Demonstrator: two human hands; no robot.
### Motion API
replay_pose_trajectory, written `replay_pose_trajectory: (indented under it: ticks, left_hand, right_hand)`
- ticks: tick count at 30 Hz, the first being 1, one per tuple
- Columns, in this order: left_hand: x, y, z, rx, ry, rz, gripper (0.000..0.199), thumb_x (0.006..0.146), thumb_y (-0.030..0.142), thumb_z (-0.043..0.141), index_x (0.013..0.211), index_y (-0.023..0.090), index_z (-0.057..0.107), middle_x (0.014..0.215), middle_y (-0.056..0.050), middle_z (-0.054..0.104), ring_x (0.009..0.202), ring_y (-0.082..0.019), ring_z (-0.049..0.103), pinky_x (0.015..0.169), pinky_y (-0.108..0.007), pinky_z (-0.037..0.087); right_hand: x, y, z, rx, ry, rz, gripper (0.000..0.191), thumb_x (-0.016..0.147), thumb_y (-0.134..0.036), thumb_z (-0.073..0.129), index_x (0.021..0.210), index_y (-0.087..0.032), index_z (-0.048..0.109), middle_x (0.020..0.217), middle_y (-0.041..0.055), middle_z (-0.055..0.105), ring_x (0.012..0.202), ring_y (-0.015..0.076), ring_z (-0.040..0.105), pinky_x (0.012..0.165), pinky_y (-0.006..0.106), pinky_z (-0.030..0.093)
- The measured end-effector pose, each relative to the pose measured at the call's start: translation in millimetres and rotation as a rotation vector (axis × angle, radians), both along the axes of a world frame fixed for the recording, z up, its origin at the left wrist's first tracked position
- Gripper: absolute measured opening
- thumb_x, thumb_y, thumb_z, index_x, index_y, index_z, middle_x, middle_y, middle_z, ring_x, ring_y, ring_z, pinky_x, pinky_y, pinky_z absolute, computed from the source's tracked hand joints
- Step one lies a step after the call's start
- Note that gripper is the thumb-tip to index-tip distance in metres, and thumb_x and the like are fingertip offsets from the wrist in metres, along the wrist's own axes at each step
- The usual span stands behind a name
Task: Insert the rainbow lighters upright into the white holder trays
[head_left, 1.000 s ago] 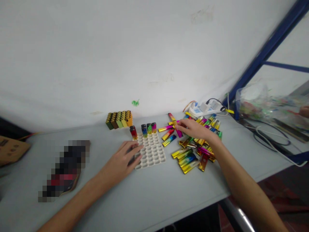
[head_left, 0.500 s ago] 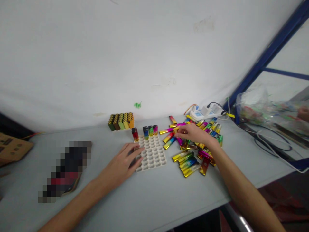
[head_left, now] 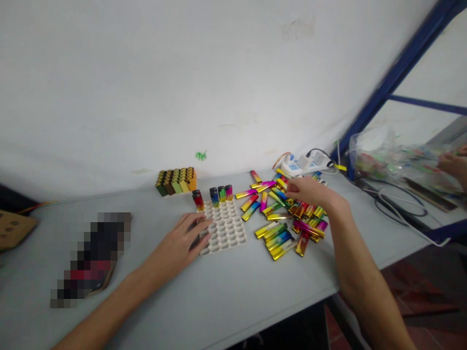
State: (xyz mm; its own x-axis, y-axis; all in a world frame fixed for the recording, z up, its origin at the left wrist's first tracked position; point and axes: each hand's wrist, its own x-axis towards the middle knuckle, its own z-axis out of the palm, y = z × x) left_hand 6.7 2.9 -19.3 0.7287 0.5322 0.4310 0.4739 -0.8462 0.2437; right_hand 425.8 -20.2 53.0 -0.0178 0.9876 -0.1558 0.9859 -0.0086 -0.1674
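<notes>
My left hand (head_left: 188, 236) lies with its fingers spread over the left side of a white tray with rows of holes (head_left: 233, 228). Several lighters stand upright along the tray's far edge: a red pair (head_left: 197, 199), a blue pair (head_left: 214, 197), a green one (head_left: 222, 193) and a pink one (head_left: 228, 192). Over a loose pile of shiny multicoloured lighters (head_left: 280, 238), my right hand (head_left: 308, 190) has its fingers bent down and closed. What its fingertips hold, if anything, is hidden.
A block of upright lighters (head_left: 177, 181) stands by the wall. A power strip (head_left: 306, 165) with plugs sits behind the pile. At left are a blurred-out dark object (head_left: 98, 253) and a cardboard box (head_left: 16, 228). Beyond a blue frame (head_left: 386, 92) show plastic bags and another person's hand (head_left: 454, 163).
My right hand has moved right, from the pile's left side deeper over it. My left hand stays on the tray. The whole view has shifted slightly.
</notes>
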Motion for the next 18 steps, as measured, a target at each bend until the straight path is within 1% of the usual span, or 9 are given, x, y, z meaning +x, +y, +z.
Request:
replay_pose_trajectory:
  ticks: [2, 4, 7, 10, 14, 16, 18]
  left_hand:
    - [-0.3, 0.6, 1.0, -0.006, 0.006, -0.003, 0.035, 0.105, 0.038, 0.051, 0.130, 0.020, 0.068, 0.124, -0.013, 0.063, 0.120, -0.028, 0.060, 0.106, -0.046, 0.054]
    - [-0.5, 1.0, 1.9, -0.015, 0.014, -0.001, 0.035, 0.105, 0.039, 0.051, 0.130, 0.021, 0.068, 0.124, -0.012, 0.063, 0.120, -0.028, 0.060, 0.106, -0.046, 0.054]
    - [-0.5, 1.1, 2.8, -0.028, 0.025, 0.011, 0.035, 0.105, 0.041, 0.051, 0.129, 0.022, 0.068, 0.124, -0.012, 0.064, 0.120, -0.028, 0.060, 0.106, -0.046, 0.054]
    - [-0.7, 1.2, 3.0, -0.029, 0.033, 0.014, 0.036, 0.105, 0.041, 0.050, 0.129, 0.022, 0.068, 0.124, -0.012, 0.063, 0.120, -0.028, 0.060, 0.107, -0.046, 0.053]
    - [-1.3, 1.5, 2.2, -0.034, 0.039, 0.014, 0.035, 0.105, 0.040, 0.051, 0.130, 0.022, 0.067, 0.124, -0.012, 0.063, 0.120, -0.027, 0.061, 0.107, -0.045, 0.054]
    - [-1.4, 1.3, 1.9, -0.034, 0.036, 0.013, 0.035, 0.105, 0.039, 0.051, 0.130, 0.022, 0.067, 0.124, -0.012, 0.063, 0.120, -0.028, 0.061, 0.106, -0.046, 0.054]
    - [-1.0, 0.7, 2.2, -0.034, 0.032, 0.009, 0.035, 0.105, 0.039, 0.050, 0.130, 0.021, 0.067, 0.124, -0.012, 0.063, 0.121, -0.028, 0.060, 0.107, -0.046, 0.054]
  right_hand:
    - [-1.3, -3.4, 3.3, -0.055, 0.020, -0.004, 0.012, 0.091, -0.026, 0.066, 0.088, -0.016, 0.073, 0.081, 0.0076, 0.075, 0.070, 0.0186, 0.065, 0.063, 0.029, 0.041]
    - [-5.5, -7.7, 7.4, -0.096, 0.079, 0.029, 0.012, 0.089, -0.028, 0.068, 0.088, -0.017, 0.074, 0.079, 0.0059, 0.074, 0.068, 0.0179, 0.065, 0.061, 0.028, 0.042]
    - [-14.6, -13.6, 10.5, -0.170, 0.158, 0.127, 0.017, 0.084, -0.036, 0.075, 0.091, -0.021, 0.077, 0.084, 0.0042, 0.075, 0.071, 0.0184, 0.066, 0.061, 0.028, 0.043]
    - [-24.1, -15.0, 5.8, -0.228, 0.166, 0.186, 0.022, 0.077, -0.038, 0.081, 0.096, -0.026, 0.080, 0.087, 0.0027, 0.075, 0.072, 0.0192, 0.066, 0.061, 0.029, 0.043]
    - [-36.2, -11.5, -4.9, -0.196, 0.100, 0.205, 0.016, 0.075, -0.028, 0.082, 0.089, -0.023, 0.078, 0.087, 0.0044, 0.073, 0.074, 0.0207, 0.064, 0.062, 0.030, 0.043]
    - [-41.6, -10.7, -7.4, -0.171, 0.077, 0.250, 0.014, 0.075, -0.025, 0.081, 0.088, -0.023, 0.077, 0.089, 0.0051, 0.072, 0.080, 0.0221, 0.064, 0.067, 0.031, 0.044]
    - [-46.1, -11.0, -6.7, -0.149, 0.090, 0.299, 0.012, 0.077, -0.026, 0.080, 0.088, -0.023, 0.075, 0.093, 0.0059, 0.070, 0.086, 0.0230, 0.063, 0.074, 0.031, 0.045]
